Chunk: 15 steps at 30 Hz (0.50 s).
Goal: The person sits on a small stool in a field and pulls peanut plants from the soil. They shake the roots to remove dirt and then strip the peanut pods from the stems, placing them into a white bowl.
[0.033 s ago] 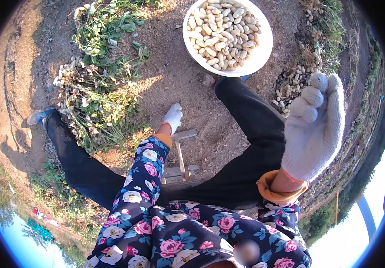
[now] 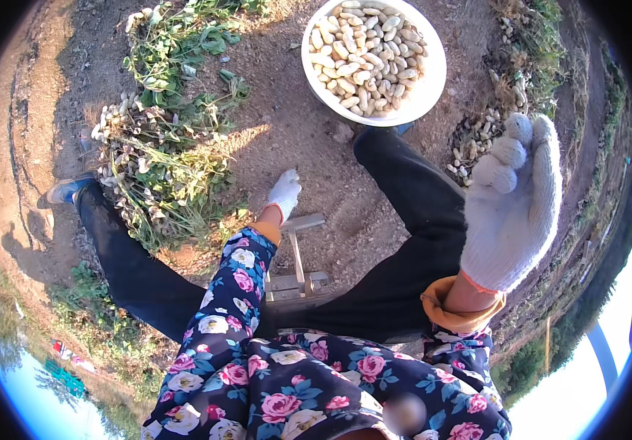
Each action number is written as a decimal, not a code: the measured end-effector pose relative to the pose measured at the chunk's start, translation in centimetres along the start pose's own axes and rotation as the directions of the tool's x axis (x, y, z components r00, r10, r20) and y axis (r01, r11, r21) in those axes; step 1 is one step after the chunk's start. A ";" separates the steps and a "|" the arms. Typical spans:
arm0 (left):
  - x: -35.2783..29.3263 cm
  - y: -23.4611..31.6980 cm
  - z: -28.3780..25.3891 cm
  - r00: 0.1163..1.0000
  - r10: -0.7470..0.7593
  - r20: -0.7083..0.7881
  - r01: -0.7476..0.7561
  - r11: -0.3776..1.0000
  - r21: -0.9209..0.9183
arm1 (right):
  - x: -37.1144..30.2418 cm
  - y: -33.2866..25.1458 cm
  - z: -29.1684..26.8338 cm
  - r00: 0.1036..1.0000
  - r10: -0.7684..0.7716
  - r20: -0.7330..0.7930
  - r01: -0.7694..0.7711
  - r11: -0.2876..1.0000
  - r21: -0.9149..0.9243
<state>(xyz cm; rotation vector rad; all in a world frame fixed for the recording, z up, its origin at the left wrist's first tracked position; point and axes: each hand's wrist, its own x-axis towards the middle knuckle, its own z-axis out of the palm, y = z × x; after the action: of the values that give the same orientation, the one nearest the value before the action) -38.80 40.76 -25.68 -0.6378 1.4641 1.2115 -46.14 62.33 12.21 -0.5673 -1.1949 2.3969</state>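
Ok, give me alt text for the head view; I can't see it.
The right white-gloved hand is raised, palm showing, fingers partly curled, with nothing visible in it; the left white-gloved hand is near a wooden frame. Ahead, a white basin holds unshelled peanuts, and uprooted peanut plants lie to the left.

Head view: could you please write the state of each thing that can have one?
Left hand: gloved, lowered, fingers bent; grip unclear.
Right hand: gloved, raised, palm showing, fingers partly curled, no object visible in it.
White basin: uncovered, holding many peanuts.
Peanuts: in the basin, mostly in their shells.
Left plant heap: lying on soil, partly green, pods exposed.
Wooden frame: partly hidden by the person.
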 end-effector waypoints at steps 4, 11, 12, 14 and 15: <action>-4.1 2.8 -0.3 0.965 0.260 -0.035 -0.262 0.957 -0.125 | 0.3 0.1 -0.3 1.000 -0.002 0.002 0.002 0.999 0.043; -15.1 15.7 1.2 0.732 0.679 0.055 -0.626 0.702 -0.341 | 1.0 0.2 -0.8 0.997 -0.060 -0.052 0.061 0.997 0.036; -15.9 17.3 1.6 0.705 0.702 0.101 -0.649 0.696 -0.309 | 1.2 0.1 -0.6 0.995 -0.073 -0.072 0.074 0.997 0.013; -14.2 18.7 1.8 0.397 0.913 0.093 -0.905 0.372 0.207 | 1.8 -0.3 -0.3 0.988 -0.103 -0.117 0.098 0.994 -0.050; -13.1 19.6 1.9 0.223 0.961 0.163 -0.889 0.131 0.439 | 2.5 -0.4 -0.6 0.989 -0.119 -0.090 0.117 0.993 -0.029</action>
<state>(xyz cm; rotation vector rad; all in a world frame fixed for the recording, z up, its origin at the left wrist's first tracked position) -51.71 46.25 -6.64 0.7752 2.3207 1.6327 -47.84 64.29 11.75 -0.5898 -1.1848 2.2367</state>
